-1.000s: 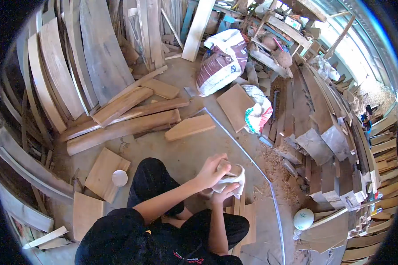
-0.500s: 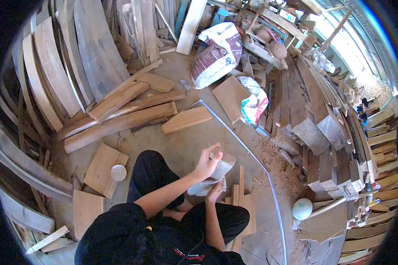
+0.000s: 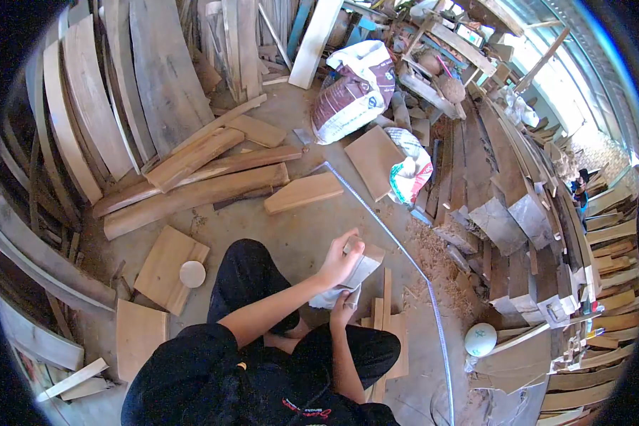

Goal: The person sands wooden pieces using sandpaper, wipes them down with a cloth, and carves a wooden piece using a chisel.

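My left hand [image 3: 342, 260] is closed around a small pale wood block [image 3: 363, 271], its fingers over the top. The block is tilted above my lap. Just below it, my right hand [image 3: 343, 305] grips a crumpled whitish sheet [image 3: 323, 298] against the block's lower side. Whether the sheet is cloth or paper I cannot tell, and the block partly hides it. Close to my right knee, thin wood strips [image 3: 387, 291] lie on a flat board [image 3: 399, 337].
Planks [image 3: 192, 206] lie on the floor ahead, and tall boards [image 3: 163, 78] lean at the left. A round pale disc [image 3: 192, 274] rests on a board [image 3: 165, 266]. A blue-white strip or hose [image 3: 405, 248] crosses the floor. Sacks [image 3: 355, 92], stacked timber [image 3: 500, 220] and a white ball-like object [image 3: 481, 339] stand right.
The block and my left hand have shifted slightly right. My right hand has moved a little up toward the block, and the whitish sheet looks more bunched beneath it.
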The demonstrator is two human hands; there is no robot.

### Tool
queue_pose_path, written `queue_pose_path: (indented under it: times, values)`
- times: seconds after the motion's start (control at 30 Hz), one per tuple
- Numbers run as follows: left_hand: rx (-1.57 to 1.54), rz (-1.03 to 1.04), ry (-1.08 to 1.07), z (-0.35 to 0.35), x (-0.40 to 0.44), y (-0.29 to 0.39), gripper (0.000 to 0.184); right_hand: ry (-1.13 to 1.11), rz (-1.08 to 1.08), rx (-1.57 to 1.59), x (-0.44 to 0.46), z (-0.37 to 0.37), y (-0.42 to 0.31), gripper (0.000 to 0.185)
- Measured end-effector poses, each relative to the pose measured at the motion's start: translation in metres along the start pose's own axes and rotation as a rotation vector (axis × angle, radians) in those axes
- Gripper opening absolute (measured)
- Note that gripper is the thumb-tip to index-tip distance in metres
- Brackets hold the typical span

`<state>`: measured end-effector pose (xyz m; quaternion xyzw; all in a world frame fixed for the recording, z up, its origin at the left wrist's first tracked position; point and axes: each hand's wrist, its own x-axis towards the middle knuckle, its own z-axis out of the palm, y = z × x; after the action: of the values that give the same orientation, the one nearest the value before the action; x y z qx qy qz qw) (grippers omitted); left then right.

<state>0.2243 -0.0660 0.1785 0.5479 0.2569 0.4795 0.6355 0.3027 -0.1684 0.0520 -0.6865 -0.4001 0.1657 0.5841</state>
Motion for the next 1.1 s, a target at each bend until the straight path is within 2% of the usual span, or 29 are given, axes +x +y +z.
queue_pose_path:
  times: [0.07,0.13,0.17,0.27,0.37,0.47,0.5,0.63,0.73,0.77,0.87,0.9,1.03,1.1]
  values:
    - [-0.006,0.048,0.01,-0.001,0.006,-0.015,0.05,0.034,-0.046,-0.064,0.002,-0.003,0.005,0.047]
    - [-0.004,0.172,0.068,0.006,0.002,-0.022,0.033,0.149,-0.143,-0.029,0.002,0.001,-0.044,0.048]
    - [-0.001,0.207,0.088,0.009,-0.002,-0.026,0.03,0.272,-0.231,-0.088,0.006,0.004,-0.058,0.052]
    - [0.016,0.274,0.133,0.013,-0.011,-0.023,0.028,0.363,-0.365,-0.081,0.01,0.004,-0.143,0.059]
    - [-0.099,0.189,0.068,0.004,-0.021,0.006,0.027,0.212,-0.226,-0.072,0.002,0.002,-0.123,0.065]
    - [-0.097,0.124,0.053,-0.009,-0.024,-0.008,0.052,0.165,-0.282,-0.139,-0.007,0.003,-0.084,0.066]
    - [-0.077,0.141,0.073,-0.012,-0.024,-0.009,0.053,0.167,-0.345,-0.245,-0.01,0.003,-0.074,0.064]
    - [-0.105,0.077,0.06,-0.021,-0.021,-0.009,0.058,0.024,-0.196,-0.203,-0.019,0.003,-0.031,0.06]
    - [-0.057,0.156,0.131,-0.018,-0.021,-0.017,0.059,0.048,-0.206,-0.13,-0.012,0.005,-0.038,0.061]
    - [-0.061,0.154,0.132,-0.018,-0.022,-0.016,0.059,0.02,-0.204,-0.033,-0.008,0.005,-0.074,0.06]
    - [-0.07,0.155,0.126,-0.014,-0.024,-0.013,0.059,0.151,-0.374,0.086,0.014,0.013,-0.127,0.074]
    - [-0.07,0.164,0.117,-0.013,-0.022,-0.014,0.058,0.181,-0.411,0.085,0.019,0.013,-0.147,0.07]
    - [-0.093,0.091,0.096,-0.014,-0.016,-0.007,0.057,0.252,-0.378,0.095,0.029,0.024,-0.108,0.067]
    - [-0.072,0.148,0.128,-0.012,-0.012,-0.007,0.051,0.234,-0.263,0.096,0.024,0.027,-0.066,0.066]
